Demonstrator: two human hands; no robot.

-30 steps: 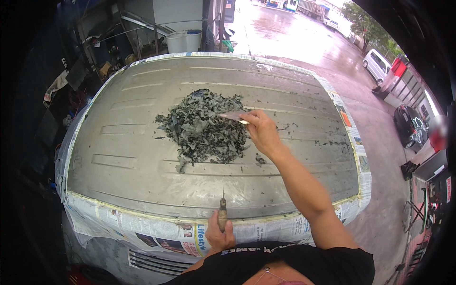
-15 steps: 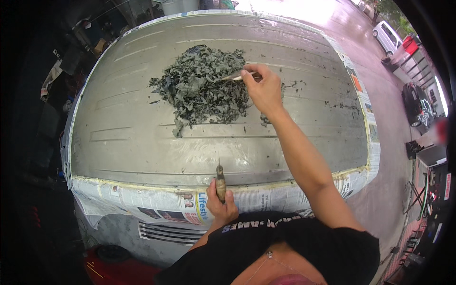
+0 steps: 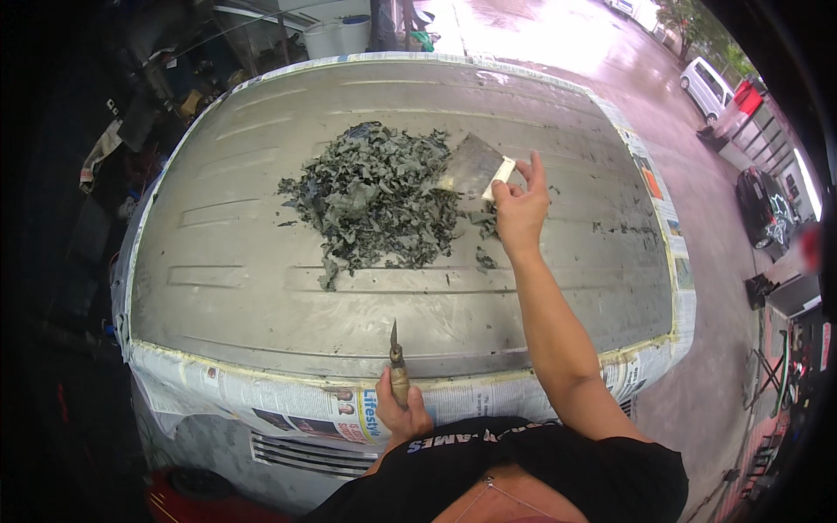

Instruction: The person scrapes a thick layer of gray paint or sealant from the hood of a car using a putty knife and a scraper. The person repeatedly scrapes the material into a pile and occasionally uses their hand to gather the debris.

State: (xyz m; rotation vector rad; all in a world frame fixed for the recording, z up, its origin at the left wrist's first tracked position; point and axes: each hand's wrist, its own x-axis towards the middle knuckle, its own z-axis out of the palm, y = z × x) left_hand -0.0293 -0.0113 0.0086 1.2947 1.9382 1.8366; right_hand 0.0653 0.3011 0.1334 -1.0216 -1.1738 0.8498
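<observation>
My right hand is closed in a pinch on the pale edge of a flat scraper, its index finger raised. The scraper's broad grey face shows, with its far end beside the right side of a heap of dark grey-green paint flakes. The heap lies on a ribbed, bare grey vehicle roof. At the roof's near edge my left hand is wrapped round the worn handle of a knife, whose short pointed blade stands away from me.
Newspaper is taped around the roof's edge. Smaller flakes lie right of the heap, with more dark scraps near the right edge. Beyond are a white van, a dark car and white buckets.
My right hand has moved right, away from over the heap, and the scraper has turned from edge-on to show its face. The knife has rolled in my left hand. The view has tilted up.
</observation>
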